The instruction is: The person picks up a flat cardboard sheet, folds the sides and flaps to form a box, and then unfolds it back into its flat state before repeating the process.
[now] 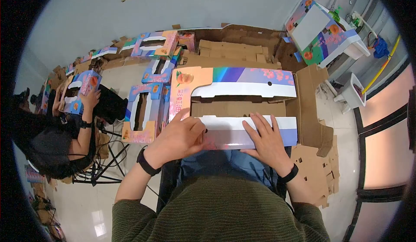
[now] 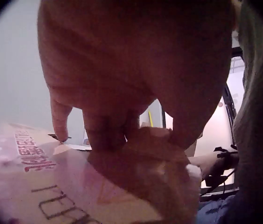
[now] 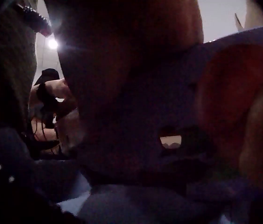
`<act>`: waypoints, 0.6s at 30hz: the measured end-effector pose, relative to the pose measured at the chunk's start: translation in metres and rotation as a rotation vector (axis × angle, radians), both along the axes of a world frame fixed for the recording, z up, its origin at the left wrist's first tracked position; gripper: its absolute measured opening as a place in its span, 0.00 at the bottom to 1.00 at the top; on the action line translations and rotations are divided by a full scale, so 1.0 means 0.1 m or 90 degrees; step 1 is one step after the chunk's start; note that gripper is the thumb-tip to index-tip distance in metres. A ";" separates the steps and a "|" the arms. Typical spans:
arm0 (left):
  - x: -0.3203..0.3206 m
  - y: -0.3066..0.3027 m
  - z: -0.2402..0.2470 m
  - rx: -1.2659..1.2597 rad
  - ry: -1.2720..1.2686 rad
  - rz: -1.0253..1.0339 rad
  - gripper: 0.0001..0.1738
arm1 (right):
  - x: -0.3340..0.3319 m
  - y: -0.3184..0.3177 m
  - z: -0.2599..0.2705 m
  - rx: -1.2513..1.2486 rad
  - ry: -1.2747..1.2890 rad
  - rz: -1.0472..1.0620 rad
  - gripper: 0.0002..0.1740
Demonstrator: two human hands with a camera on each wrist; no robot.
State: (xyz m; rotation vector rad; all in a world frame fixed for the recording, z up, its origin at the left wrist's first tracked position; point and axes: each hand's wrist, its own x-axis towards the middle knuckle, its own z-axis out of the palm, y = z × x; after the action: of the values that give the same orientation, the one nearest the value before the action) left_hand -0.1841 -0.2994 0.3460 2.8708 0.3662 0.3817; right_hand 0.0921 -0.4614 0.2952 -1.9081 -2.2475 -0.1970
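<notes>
- Risk, as judged: the near white strip [image 1: 223, 122] of the printed box [image 1: 251, 75] could be creased if pressed hard by the right hand [image 1: 271, 144]; little backing is seen at the window [image 1: 238, 109].
- Tipping bodyward also possible if only that edge is loaded.
- Window faced up; long axis run left hand to right, peach-printed end [image 1: 184, 78] leftmost.
- Box placed under and ahead of both hands.
- Hands set apart: right laid on strip, fingers straight; left hand [image 1: 182, 135] curled at box; pinch can't be confirmed.
</notes>
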 end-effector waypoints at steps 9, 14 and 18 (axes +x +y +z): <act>0.35 0.69 0.25 0.122 -0.120 0.058 0.30 | 0.06 -0.02 0.07 -0.007 0.004 0.015 0.49; 0.63 1.16 0.11 0.171 -0.149 0.077 0.36 | 0.06 -0.03 0.09 0.001 0.011 0.016 0.49; 0.72 1.14 0.18 -0.009 -0.014 0.141 0.36 | 0.07 -0.03 0.08 0.002 0.019 0.016 0.49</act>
State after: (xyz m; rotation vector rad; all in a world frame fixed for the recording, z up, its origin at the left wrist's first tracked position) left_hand -0.1119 -0.1851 0.3638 2.8176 0.6821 0.4453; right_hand 0.0992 -0.4647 0.3030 -1.8668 -2.2501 -0.1678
